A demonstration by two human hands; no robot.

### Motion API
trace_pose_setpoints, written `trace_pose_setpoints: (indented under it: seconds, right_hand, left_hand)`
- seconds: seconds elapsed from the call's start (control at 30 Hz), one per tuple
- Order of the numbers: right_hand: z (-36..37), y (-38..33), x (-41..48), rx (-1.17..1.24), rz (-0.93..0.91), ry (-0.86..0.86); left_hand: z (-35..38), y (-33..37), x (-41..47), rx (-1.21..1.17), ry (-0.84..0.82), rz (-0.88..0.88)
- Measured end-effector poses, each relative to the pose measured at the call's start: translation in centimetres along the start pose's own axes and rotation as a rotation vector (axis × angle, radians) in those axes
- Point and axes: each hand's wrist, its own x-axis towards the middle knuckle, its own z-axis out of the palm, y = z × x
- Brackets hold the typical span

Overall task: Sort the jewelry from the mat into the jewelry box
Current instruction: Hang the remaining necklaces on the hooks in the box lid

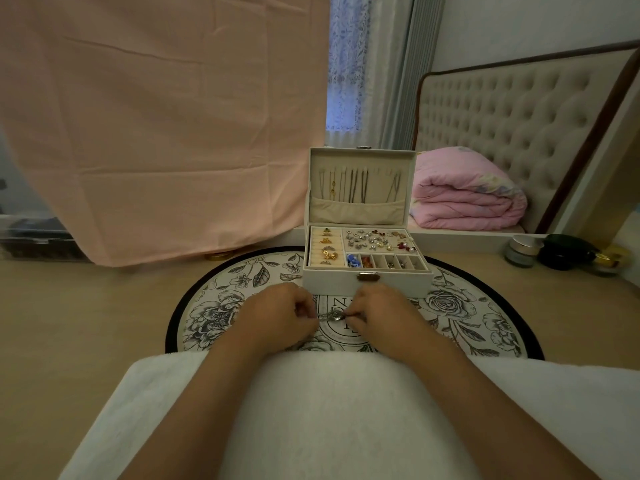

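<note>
A small silver jewelry piece [333, 315] is sitting just below the centre of the frame, pinched from both sides over the round floral mat [460, 310] (its exact form is too small to make out). The left hand [280, 315] is curling closed, its fingertips gripping the piece's left end, while the right hand [382, 315] is curling the same way and gripping the right end. Both forearms are reaching in from the lower edge across a white towel [325, 407].

Just above the hands, the white jewelry box [367, 284] is standing open on the mat's far part, its front wall close to the knuckles. Rings are sitting in the left slots, small earrings are filling the upper right tray, and a row of little compartments is running along the front. Chains are hanging inside the raised lid [362, 185].

A pink sheet [156, 126] is filling the upper left. A folded pink quilt [464, 199] is lying at right, and small jars [524, 251] are standing at the far right.
</note>
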Motion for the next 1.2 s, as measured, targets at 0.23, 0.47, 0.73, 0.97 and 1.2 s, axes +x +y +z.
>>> trace_pose_setpoints:
  seconds: [0.23, 0.47, 0.73, 0.97, 1.2]
  right_hand:
    - [0.5, 0.2, -0.3, 0.221, 0.060, 0.025]
    - [-0.4, -0.1, 0.3, 0.785, 0.258, 0.083]
    - [-1.1, 0.7, 0.5, 0.865, 0.277, 0.085]
    - [-2.1, 0.5, -0.1, 0.895, 0.263, -0.025]
    - [-2.1, 0.4, 0.3, 1.127, 0.248, -0.047]
  left_hand:
    - [1.4, -0.1, 0.4, 0.092, 0.066, 0.103]
    - [1.9, -0.4, 0.9, 0.126, 0.045, 0.200]
    - [0.3, 1.4, 0.7, -0.940, 0.130, -0.155]
    - [1.1, -0.6, 0.9, -0.075, 0.256, -0.057]
    - [1.5, 2.5, -0.2, -0.411, 0.286, 0.200]
